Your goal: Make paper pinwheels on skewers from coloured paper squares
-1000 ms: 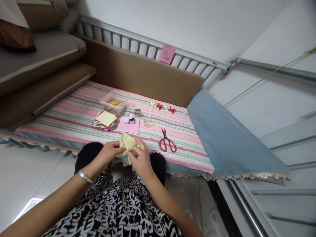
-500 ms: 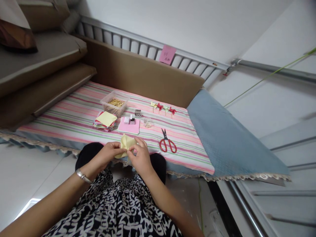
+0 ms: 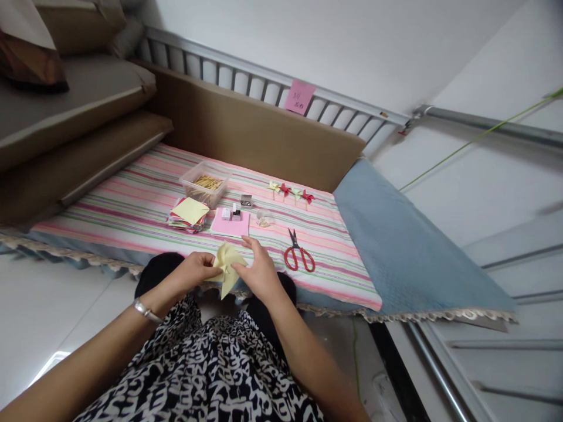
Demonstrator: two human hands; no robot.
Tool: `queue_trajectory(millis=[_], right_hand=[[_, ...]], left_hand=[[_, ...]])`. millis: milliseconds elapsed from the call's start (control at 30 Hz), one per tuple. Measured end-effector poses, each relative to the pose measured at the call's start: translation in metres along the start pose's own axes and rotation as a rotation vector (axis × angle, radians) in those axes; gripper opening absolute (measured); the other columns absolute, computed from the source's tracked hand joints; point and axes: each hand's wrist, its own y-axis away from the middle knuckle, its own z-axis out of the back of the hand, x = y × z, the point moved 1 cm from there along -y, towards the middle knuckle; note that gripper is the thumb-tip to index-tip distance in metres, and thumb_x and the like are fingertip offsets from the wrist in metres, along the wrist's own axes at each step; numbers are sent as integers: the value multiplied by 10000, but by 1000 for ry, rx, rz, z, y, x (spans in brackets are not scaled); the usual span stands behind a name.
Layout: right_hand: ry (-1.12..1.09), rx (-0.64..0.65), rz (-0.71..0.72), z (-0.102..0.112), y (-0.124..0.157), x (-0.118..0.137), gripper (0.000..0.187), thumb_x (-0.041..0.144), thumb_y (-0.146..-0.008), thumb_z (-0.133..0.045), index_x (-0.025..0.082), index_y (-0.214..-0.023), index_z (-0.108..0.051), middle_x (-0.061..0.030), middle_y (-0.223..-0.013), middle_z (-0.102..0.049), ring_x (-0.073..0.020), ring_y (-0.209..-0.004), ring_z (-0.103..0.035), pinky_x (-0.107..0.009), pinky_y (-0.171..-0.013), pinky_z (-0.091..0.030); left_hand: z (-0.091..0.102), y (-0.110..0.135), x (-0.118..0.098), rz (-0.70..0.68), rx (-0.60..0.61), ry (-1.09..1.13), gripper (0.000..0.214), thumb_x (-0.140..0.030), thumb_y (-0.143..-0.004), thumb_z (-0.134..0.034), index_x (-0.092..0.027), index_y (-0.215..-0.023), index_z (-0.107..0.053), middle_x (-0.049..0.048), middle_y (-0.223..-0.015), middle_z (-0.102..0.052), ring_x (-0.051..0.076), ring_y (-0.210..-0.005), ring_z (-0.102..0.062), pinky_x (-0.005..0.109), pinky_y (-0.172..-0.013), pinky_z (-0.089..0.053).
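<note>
Both hands hold a pale yellow folded paper (image 3: pixel 229 265) over my lap at the near edge of the striped cloth (image 3: pixel 132 199). My left hand (image 3: pixel 193 274) pinches its left side. My right hand (image 3: pixel 259 271) presses fingertips on its middle from the right, fingers partly spread. One pointed flap of the paper hangs down between the hands. Red scissors (image 3: pixel 299 255) lie just right of my right hand on the cloth.
Behind the hands lie a stack of coloured paper squares (image 3: pixel 188 214), a clear box of wooden sticks (image 3: pixel 204 184), a pink sheet with small items (image 3: pixel 229 224) and a row of small pinwheels (image 3: pixel 290 191). A blue cloth (image 3: pixel 404 246) covers the right side.
The yellow paper has been turned and reshaped between my fingers; a pointed flap now hangs down. My right hand shifted slightly right and spread its fingers.
</note>
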Motion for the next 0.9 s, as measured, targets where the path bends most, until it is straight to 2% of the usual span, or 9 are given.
queue_trajectory(millis=[67,167,267,367,533,633,700,800,900], right_hand=[[-106,147,-94,3,-4,-2,732,169,-652,-722,233,-1337,-472,-34,-976,-684,-226,-917,-645,-386,-858,-500],[-280,327,-191,0,-8,-7,798,157,-633,-718,251,-1375,-440,36,-750,-656,-159,-627,-608,-276,-605,-496],[-402,432,-263,-6,-9,-11,814,159,-620,-708,235,-1383,-436,49,-691,-630,-129,-542,-544,-217,-491,-424],[-514,470,-288,-12,-9,-14,770,164,-603,-703,238,-1338,-485,51,-681,-627,-124,-540,-530,-199,-470,-398],[-619,392,-329,-17,-10,-18,692,159,-569,-698,237,-1239,-541,46,-710,-644,-135,-562,-556,-208,-490,-415],[-688,284,-382,-16,-12,-17,669,171,-564,-697,219,-1210,-531,44,-706,-648,-141,-560,-577,-215,-503,-422],[-750,196,-417,-16,-12,-16,660,196,-570,-704,204,-1202,-512,35,-720,-660,-148,-566,-598,-228,-522,-439],[-808,79,-440,-21,-10,-15,672,221,-574,-719,193,-1207,-494,24,-735,-671,-160,-583,-617,-245,-551,-459],[-815,8,-439,-30,-7,-14,684,239,-582,-725,203,-1223,-488,20,-748,-676,-173,-607,-626,-260,-566,-471]], left_hand=[[-2,1,-2,0,75,-35,141,-220,-515,-767,-164,-537,-639,8,-490,-618,177,-486,-562,264,-494,-388],[-4,2,-5,7,146,-62,115,-205,-513,-754,-175,-542,-646,7,-484,-618,186,-491,-571,262,-483,-383],[-5,2,-6,1,156,-74,107,-199,-507,-752,-173,-544,-655,7,-483,-619,184,-482,-564,263,-481,-381],[-5,2,-6,0,147,-72,117,-202,-509,-760,-168,-552,-657,11,-485,-621,186,-483,-566,266,-481,-382],[-3,-1,-7,32,125,-13,222,-224,-499,-804,-160,-671,-679,21,-563,-654,203,-551,-614,281,-536,-430],[-1,-1,-8,-12,22,91,426,-278,-529,-829,-165,-916,-688,32,-720,-698,200,-666,-655,297,-645,-474],[-2,1,-6,-17,20,198,489,-316,-580,-820,-180,-1023,-666,50,-835,-710,198,-743,-666,310,-706,-485],[-11,4,1,25,94,344,371,-332,-617,-807,-159,-924,-691,72,-843,-720,193,-745,-663,306,-711,-485],[-23,6,7,42,70,424,304,-322,-598,-812,-131,-814,-715,72,-728,-728,175,-657,-643,278,-655,-474]])
